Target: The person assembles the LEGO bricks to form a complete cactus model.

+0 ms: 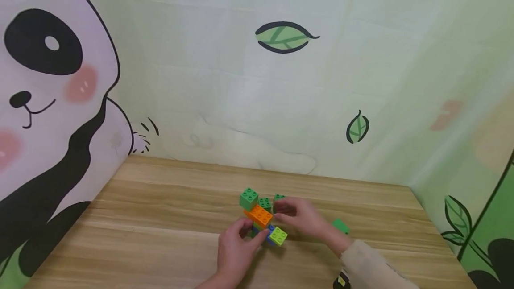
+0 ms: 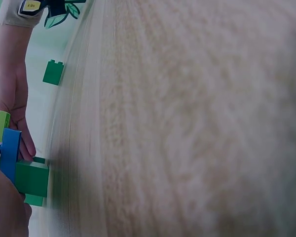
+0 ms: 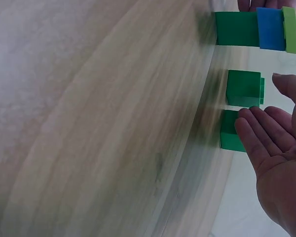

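My left hand (image 1: 237,249) grips a stack of toy bricks between thumb and fingers. An orange brick (image 1: 261,215) is high in the stack, with a green brick (image 1: 248,198) at its back left. Lower down are a blue brick (image 2: 10,153) and a lime brick (image 1: 279,236); a green brick (image 3: 237,28) is at the bottom. Relaxed and holding nothing, my right hand (image 1: 303,217) is just right of the stack. Its fingertips are by a green brick (image 3: 233,131), partly hidden by them in the right wrist view; another green brick (image 3: 243,88) stands between it and the stack.
A separate green brick (image 1: 341,226) lies on the wooden table (image 1: 160,200), beyond my right forearm. Behind the table hangs a cloth (image 1: 217,88) printed with leaves and a panda. A dark object with a yellow label (image 1: 341,280) is at the bottom edge, beside the right sleeve.
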A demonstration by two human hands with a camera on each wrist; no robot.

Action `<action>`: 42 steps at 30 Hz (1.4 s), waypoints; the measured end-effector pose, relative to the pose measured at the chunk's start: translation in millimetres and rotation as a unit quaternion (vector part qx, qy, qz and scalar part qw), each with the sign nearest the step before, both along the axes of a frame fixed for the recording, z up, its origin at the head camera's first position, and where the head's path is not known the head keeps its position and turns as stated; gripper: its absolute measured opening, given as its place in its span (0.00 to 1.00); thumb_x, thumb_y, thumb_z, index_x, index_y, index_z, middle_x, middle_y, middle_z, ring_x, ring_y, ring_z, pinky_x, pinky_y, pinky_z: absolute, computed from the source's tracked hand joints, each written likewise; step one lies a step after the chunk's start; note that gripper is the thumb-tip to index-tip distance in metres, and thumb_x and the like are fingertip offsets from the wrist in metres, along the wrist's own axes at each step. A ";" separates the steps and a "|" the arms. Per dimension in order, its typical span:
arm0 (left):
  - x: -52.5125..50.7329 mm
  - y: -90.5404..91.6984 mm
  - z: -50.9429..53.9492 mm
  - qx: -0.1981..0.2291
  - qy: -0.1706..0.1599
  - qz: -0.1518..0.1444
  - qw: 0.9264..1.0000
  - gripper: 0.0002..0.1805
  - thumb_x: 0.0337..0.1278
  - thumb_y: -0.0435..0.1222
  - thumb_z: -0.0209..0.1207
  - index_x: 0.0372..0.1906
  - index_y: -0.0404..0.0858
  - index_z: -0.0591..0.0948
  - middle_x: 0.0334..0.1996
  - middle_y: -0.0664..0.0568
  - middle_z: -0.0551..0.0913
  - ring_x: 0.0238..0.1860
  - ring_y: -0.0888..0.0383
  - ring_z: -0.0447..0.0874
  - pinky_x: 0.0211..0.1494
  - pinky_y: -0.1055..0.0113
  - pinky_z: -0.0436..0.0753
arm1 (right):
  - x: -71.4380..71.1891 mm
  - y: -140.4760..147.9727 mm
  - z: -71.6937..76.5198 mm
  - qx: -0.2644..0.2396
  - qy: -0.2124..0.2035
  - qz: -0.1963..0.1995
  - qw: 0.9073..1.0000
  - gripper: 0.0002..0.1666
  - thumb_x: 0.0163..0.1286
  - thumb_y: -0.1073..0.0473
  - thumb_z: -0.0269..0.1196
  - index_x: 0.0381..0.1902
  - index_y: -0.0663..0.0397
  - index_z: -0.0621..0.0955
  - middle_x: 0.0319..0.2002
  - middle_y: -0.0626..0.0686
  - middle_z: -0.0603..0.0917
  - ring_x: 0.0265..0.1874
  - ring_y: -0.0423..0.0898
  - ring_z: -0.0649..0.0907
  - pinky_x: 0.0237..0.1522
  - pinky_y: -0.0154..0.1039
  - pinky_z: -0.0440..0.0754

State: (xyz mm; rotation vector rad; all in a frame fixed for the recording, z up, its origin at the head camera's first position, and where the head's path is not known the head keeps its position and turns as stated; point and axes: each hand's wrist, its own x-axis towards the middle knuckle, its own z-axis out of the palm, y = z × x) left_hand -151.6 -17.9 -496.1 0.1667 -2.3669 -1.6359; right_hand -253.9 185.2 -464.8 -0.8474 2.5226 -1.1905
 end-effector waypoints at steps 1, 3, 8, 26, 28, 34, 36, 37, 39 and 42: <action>0.2 0.2 0.2 0.000 -0.002 0.001 1.000 0.16 0.52 0.44 0.82 0.40 0.44 0.87 0.40 0.55 0.92 0.50 0.51 0.92 0.57 0.53 0.91 | -0.8 -0.2 -0.5 -0.001 -0.002 -0.001 1.000 0.25 0.79 0.58 0.67 0.66 0.67 0.80 0.59 0.62 0.88 0.58 0.56 0.88 0.62 0.48 0.87; 0.9 0.5 0.8 0.002 -0.005 0.001 1.000 0.16 0.52 0.44 0.82 0.40 0.44 0.87 0.41 0.54 0.92 0.49 0.51 0.91 0.57 0.53 0.91 | -2.5 -0.4 -1.2 -0.005 -0.007 -0.004 1.000 0.26 0.78 0.58 0.67 0.67 0.68 0.79 0.59 0.63 0.87 0.59 0.57 0.87 0.63 0.49 0.87; 2.7 1.1 0.8 0.007 -0.014 0.003 1.000 0.18 0.50 0.43 0.82 0.41 0.43 0.87 0.42 0.52 0.92 0.50 0.50 0.91 0.57 0.51 0.91 | -9.5 0.5 -5.2 -0.002 0.013 -0.003 1.000 0.30 0.75 0.59 0.70 0.68 0.70 0.78 0.62 0.66 0.85 0.62 0.61 0.85 0.65 0.54 0.84; 0.3 0.7 0.2 0.010 -0.005 0.008 1.000 0.16 0.50 0.42 0.82 0.40 0.42 0.87 0.39 0.53 0.92 0.48 0.52 0.92 0.56 0.54 0.91 | -27.4 -15.8 -10.7 0.031 0.047 0.033 0.998 0.32 0.73 0.67 0.70 0.72 0.66 0.75 0.70 0.62 0.80 0.67 0.58 0.82 0.71 0.54 0.80; -0.2 1.2 -0.6 0.011 -0.003 0.010 1.000 0.16 0.50 0.42 0.83 0.39 0.43 0.87 0.39 0.53 0.92 0.47 0.53 0.91 0.56 0.54 0.91 | -27.3 -18.8 -10.8 0.032 0.052 0.031 0.998 0.31 0.73 0.69 0.70 0.71 0.66 0.76 0.68 0.63 0.82 0.66 0.58 0.83 0.70 0.54 0.81; 0.8 1.8 -1.9 0.013 0.008 0.012 1.000 0.17 0.50 0.44 0.83 0.39 0.43 0.87 0.38 0.54 0.91 0.47 0.53 0.91 0.55 0.54 0.91 | -26.3 -24.9 -11.6 0.031 0.073 0.019 0.997 0.27 0.71 0.70 0.71 0.67 0.66 0.80 0.63 0.62 0.85 0.61 0.58 0.86 0.65 0.53 0.85; 1.8 1.5 -1.9 0.013 0.016 0.011 1.000 0.17 0.50 0.44 0.83 0.39 0.42 0.88 0.38 0.53 0.92 0.46 0.53 0.91 0.55 0.54 0.92 | -26.2 -26.3 -12.2 0.032 0.080 0.015 0.996 0.25 0.71 0.70 0.71 0.65 0.64 0.82 0.61 0.60 0.87 0.60 0.56 0.86 0.65 0.52 0.85; 2.2 1.4 -1.9 0.014 0.018 0.011 1.000 0.17 0.50 0.44 0.83 0.39 0.41 0.88 0.38 0.53 0.92 0.46 0.53 0.91 0.55 0.53 0.92 | -26.4 -26.7 -12.9 0.033 0.084 0.014 0.996 0.24 0.72 0.70 0.71 0.64 0.63 0.83 0.60 0.60 0.87 0.59 0.56 0.86 0.64 0.53 0.86; 2.5 1.0 -1.6 0.015 0.020 0.011 1.000 0.18 0.50 0.44 0.83 0.39 0.41 0.88 0.38 0.53 0.92 0.46 0.53 0.91 0.54 0.53 0.92 | -26.5 -27.2 -13.6 0.033 0.089 0.010 0.995 0.22 0.72 0.69 0.71 0.63 0.62 0.84 0.59 0.58 0.88 0.58 0.55 0.86 0.63 0.53 0.86; 1.4 1.0 -1.5 0.016 0.013 0.014 1.000 0.17 0.51 0.43 0.82 0.40 0.42 0.88 0.39 0.54 0.92 0.47 0.54 0.91 0.55 0.54 0.92 | -25.6 -26.6 -13.6 0.021 0.090 -0.003 0.996 0.21 0.72 0.68 0.71 0.61 0.62 0.85 0.57 0.57 0.89 0.56 0.54 0.87 0.62 0.52 0.87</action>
